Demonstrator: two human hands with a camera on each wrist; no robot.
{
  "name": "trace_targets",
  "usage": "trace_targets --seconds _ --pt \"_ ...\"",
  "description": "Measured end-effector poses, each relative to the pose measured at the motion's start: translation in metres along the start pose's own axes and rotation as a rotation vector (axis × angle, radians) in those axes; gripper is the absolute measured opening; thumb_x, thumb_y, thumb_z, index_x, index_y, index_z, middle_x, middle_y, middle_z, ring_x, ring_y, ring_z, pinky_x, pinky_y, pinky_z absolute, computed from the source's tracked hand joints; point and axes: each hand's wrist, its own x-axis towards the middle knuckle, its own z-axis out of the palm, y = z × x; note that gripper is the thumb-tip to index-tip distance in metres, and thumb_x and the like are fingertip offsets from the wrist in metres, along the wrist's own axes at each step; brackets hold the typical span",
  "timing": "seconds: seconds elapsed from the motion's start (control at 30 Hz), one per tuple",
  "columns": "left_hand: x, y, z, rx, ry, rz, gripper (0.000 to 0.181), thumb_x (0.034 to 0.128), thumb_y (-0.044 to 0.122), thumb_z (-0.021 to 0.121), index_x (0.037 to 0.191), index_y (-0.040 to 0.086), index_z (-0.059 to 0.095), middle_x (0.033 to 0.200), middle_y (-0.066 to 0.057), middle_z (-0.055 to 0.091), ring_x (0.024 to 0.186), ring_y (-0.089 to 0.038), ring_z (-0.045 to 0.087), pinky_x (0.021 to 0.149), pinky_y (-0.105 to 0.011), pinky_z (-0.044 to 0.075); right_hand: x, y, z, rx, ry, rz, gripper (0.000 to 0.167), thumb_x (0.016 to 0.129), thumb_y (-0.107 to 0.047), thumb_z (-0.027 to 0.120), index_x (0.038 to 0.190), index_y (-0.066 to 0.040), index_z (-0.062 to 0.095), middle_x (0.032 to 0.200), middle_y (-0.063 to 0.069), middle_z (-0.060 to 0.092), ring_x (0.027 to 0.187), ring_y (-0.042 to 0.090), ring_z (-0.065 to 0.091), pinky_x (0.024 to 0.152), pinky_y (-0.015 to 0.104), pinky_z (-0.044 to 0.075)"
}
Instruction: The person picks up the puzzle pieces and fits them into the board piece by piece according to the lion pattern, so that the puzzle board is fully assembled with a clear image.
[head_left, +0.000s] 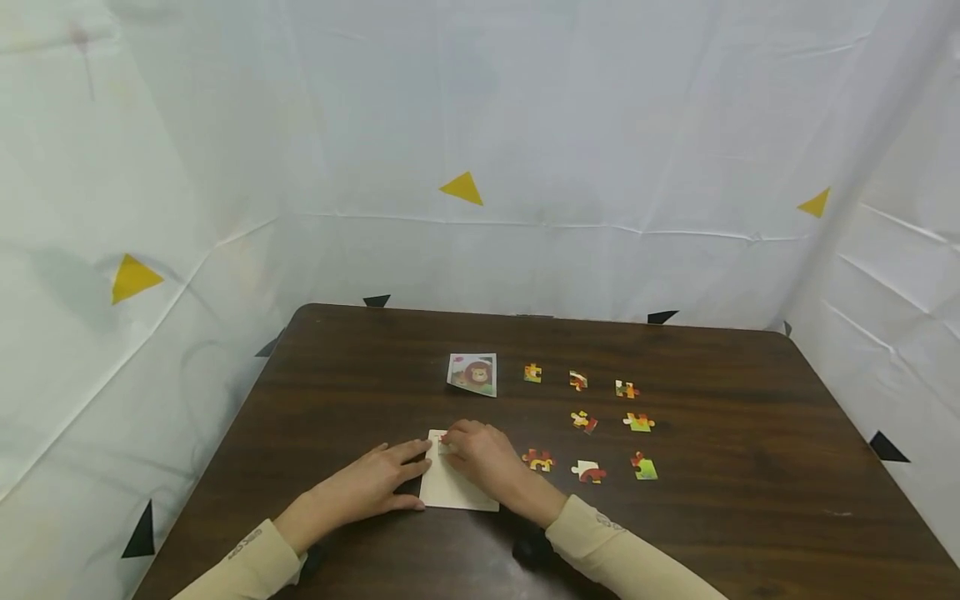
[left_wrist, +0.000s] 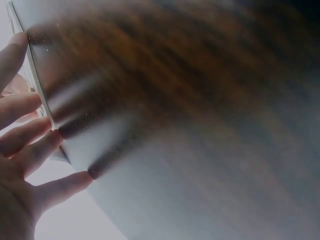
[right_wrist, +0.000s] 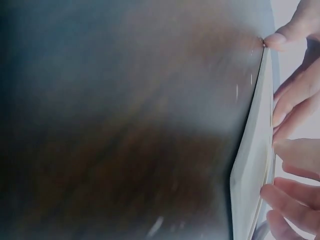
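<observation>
A white puzzle board [head_left: 457, 492] lies flat near the table's front edge. My left hand [head_left: 367, 485] rests along its left edge, fingers spread and fairly straight, with the tips touching the rim; the left wrist view shows the fingers [left_wrist: 45, 145] there too. Over the board's upper left corner, my right hand [head_left: 487, 458] pinches a small red and white puzzle piece [head_left: 442, 438] against the surface. Its fingers cover most of that piece. The right wrist view has the right fingers [right_wrist: 295, 200] bent over the board's thin side, the piece hidden.
A picture card with a lion [head_left: 474, 375] lies behind the board, one edge lifted. Several loose puzzle pieces spread to the right, among them a red and yellow piece [head_left: 538, 460] beside my right hand and a green piece [head_left: 643, 467]. White sheeting [head_left: 540, 267] surrounds the dark wooden table [head_left: 750, 467].
</observation>
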Motion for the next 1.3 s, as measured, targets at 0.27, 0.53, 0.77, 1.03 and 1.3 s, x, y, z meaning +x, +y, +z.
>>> trace_targets --seconds 0.27,0.53,0.77,1.03,1.3 --pt "0.0 0.0 0.001 0.0 0.009 0.001 0.062 0.0892 0.052 0.059 0.132 0.007 0.06 0.147 -0.013 0.044 0.125 -0.027 0.052 0.092 -0.057 0.047 0.002 -0.004 0.002 -0.072 0.003 -0.031 0.016 0.084 -0.016 0.076 0.099 -0.011 0.074 0.101 0.0 0.068 0.092 0.015 0.064 0.074 0.032 0.052" --pt "0.0 -0.002 0.003 -0.015 0.033 0.01 0.062 0.0882 0.051 0.061 0.131 0.006 0.061 0.146 -0.014 0.045 0.123 -0.027 0.054 0.09 -0.058 0.047 0.005 -0.008 0.004 -0.064 -0.002 -0.027 0.015 0.086 -0.015 0.074 0.1 -0.009 0.074 0.101 0.002 0.067 0.092 0.016 0.062 0.078 0.03 0.053" --pt "0.0 -0.001 0.002 -0.015 0.038 0.008 0.06 0.087 0.05 0.063 0.129 0.007 0.062 0.145 -0.013 0.046 0.123 -0.027 0.055 0.089 -0.056 0.048 0.007 -0.012 0.005 -0.11 -0.008 -0.011 0.013 0.085 -0.017 0.075 0.097 -0.01 0.073 0.099 0.001 0.064 0.09 0.016 0.06 0.077 0.027 0.052" --pt "-0.001 0.0 0.0 -0.011 0.052 0.003 0.06 0.0861 0.05 0.065 0.129 0.007 0.062 0.145 -0.012 0.047 0.124 -0.027 0.054 0.089 -0.057 0.048 0.009 -0.013 0.007 -0.158 -0.002 -0.008 0.012 0.084 -0.019 0.076 0.094 -0.012 0.073 0.096 0.0 0.062 0.087 0.015 0.059 0.074 0.027 0.052" --pt "0.0 0.0 0.002 -0.019 0.045 -0.004 0.06 0.0868 0.05 0.064 0.129 0.008 0.062 0.144 -0.013 0.048 0.124 -0.026 0.054 0.089 -0.058 0.048 0.008 -0.016 0.006 -0.179 -0.029 -0.021 0.014 0.086 -0.019 0.073 0.098 -0.012 0.073 0.1 0.001 0.062 0.088 0.016 0.058 0.073 0.028 0.052"
